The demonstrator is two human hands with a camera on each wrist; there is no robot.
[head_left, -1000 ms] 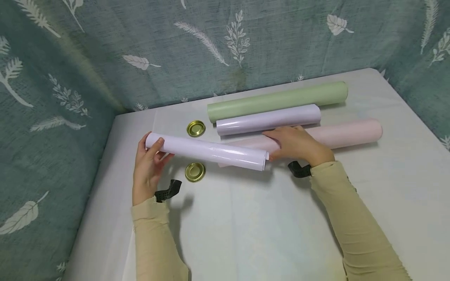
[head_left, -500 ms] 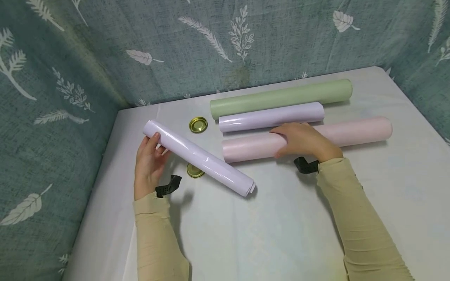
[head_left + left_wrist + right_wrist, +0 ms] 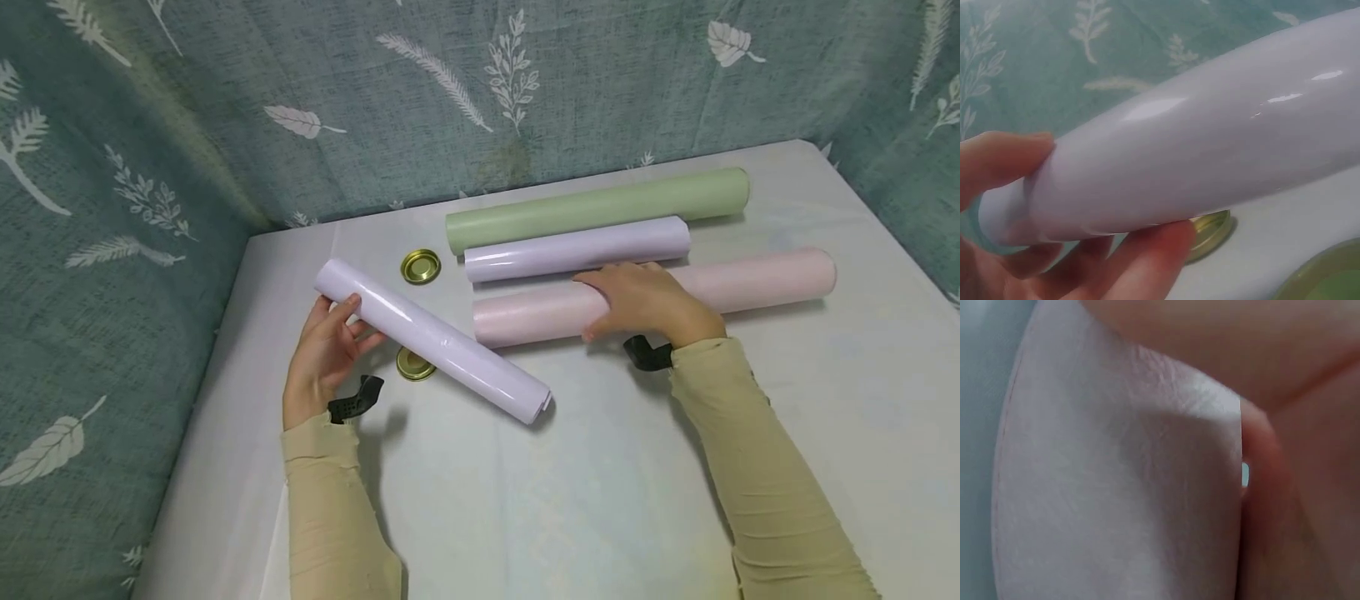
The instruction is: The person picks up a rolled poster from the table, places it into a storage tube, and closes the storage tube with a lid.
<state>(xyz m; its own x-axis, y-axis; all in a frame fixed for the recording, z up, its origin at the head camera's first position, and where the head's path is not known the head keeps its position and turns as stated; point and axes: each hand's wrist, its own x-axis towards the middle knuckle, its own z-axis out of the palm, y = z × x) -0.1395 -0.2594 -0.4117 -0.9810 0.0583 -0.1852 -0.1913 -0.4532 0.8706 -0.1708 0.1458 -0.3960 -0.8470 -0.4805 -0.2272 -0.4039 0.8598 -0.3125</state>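
Leaf-printed blue-green fabric [image 3: 442, 142] walls in a white-covered table [image 3: 600, 492]. Work on the rolls looks partway along: beyond the right hand's fingertips, the sage-green roll [image 3: 600, 208] and a glossy lilac roll [image 3: 577, 250] lie close together with no hand on them, seemingly settled. What seems left is the pink roll [image 3: 540, 317], lying under the right hand [image 3: 645, 300], and the slanted lilac roll [image 3: 442, 342], raised at one end and not yet lined up with the others.

The left hand [image 3: 322, 358] pinches that raised end, thumb on top and fingers spread beneath; whether the far end touches the table is unclear. The right hand arches over the pink roll, thumb on its near side and fingers curled over the far side. Of two gold lids, one [image 3: 421, 267] lies past the left fingertips, the other [image 3: 415, 364] just beside them, partly under the slanted roll.
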